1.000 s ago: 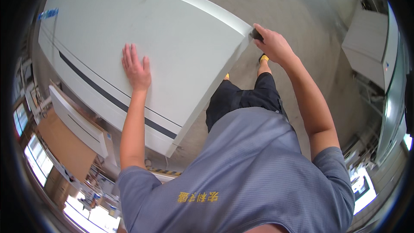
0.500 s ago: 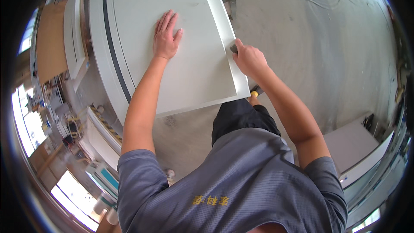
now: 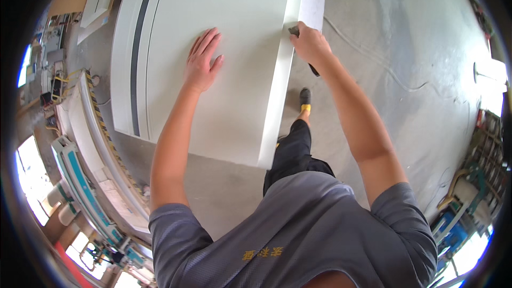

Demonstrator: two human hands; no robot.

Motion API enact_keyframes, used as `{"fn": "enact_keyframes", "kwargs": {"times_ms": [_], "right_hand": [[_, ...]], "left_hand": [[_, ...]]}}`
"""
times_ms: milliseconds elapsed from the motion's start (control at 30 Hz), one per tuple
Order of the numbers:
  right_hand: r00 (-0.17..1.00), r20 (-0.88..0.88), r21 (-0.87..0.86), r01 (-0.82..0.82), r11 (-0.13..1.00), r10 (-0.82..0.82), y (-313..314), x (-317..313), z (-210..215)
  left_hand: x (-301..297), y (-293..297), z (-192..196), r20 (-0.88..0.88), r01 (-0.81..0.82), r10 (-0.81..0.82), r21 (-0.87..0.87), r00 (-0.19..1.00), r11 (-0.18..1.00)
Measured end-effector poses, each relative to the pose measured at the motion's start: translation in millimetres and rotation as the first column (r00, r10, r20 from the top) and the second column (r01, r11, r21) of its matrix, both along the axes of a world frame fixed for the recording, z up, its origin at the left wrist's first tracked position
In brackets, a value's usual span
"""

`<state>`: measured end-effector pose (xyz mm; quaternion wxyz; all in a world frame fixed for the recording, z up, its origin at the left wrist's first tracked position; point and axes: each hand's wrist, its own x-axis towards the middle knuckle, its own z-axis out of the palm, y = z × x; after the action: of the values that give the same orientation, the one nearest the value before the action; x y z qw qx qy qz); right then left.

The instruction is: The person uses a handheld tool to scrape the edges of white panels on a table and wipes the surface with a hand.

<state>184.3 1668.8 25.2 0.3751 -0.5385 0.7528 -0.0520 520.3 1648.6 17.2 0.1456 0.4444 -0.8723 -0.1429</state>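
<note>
A large pale door panel [image 3: 229,112] with a dark strip [image 3: 141,48] along its left side lies flat in front of me. My left hand [image 3: 202,64] rests on its face, fingers stretched out and holding nothing. At the panel's raised right edge [image 3: 282,75], my right hand [image 3: 312,43] is closed round a dark hand tool [image 3: 294,31]. The tool's flat greyish end meets the edge, and a black end shows below my hand. My grip covers its middle, so its exact kind cannot be made out.
Under the panel's far right side shows a white surface [image 3: 313,0]. A cable [image 3: 373,56] runs across the concrete floor at right. A long machine with teal parts [image 3: 80,176] stands at left, beside a rail with striped edging [image 3: 101,133]. Shelving and equipment [image 3: 474,181] line the right.
My right hand has moved farther away along the panel's edge with the tool. My left hand stays flat on the panel. My view has turned, and a stepping foot now shows at right.
</note>
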Motion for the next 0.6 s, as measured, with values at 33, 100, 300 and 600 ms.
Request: {"fn": "enact_keyframes", "kwargs": {"times_ms": [33,100,300,600], "right_hand": [[0.998,-0.059,-0.052,-0.041,0.998,0.038,-9.1,-9.5,-3.2],[0.996,-0.073,-0.059,-0.058,0.997,0.053,-38.1,-19.4,-0.2],[0.993,-0.036,-0.021,-0.109,0.994,0.108,-113.2,-56.4,0.4],[0.986,-0.044,-0.063,-0.164,0.985,0.161,-232.0,-107.9,-1.0]], "left_hand": [[-6.4,4.3,0.6,0.052,-0.05,0.051,-0.006,0.997,0.999],[-16.9,-0.9,8.7,0.157,-0.149,0.157,-0.061,0.975,0.987],[-122.4,-48.1,-11.3,0.21,-0.313,0.329,-0.107,0.921,0.944],[-267.6,-233.9,-6.7,0.174,-0.366,0.391,-0.162,0.904,0.917]]}}
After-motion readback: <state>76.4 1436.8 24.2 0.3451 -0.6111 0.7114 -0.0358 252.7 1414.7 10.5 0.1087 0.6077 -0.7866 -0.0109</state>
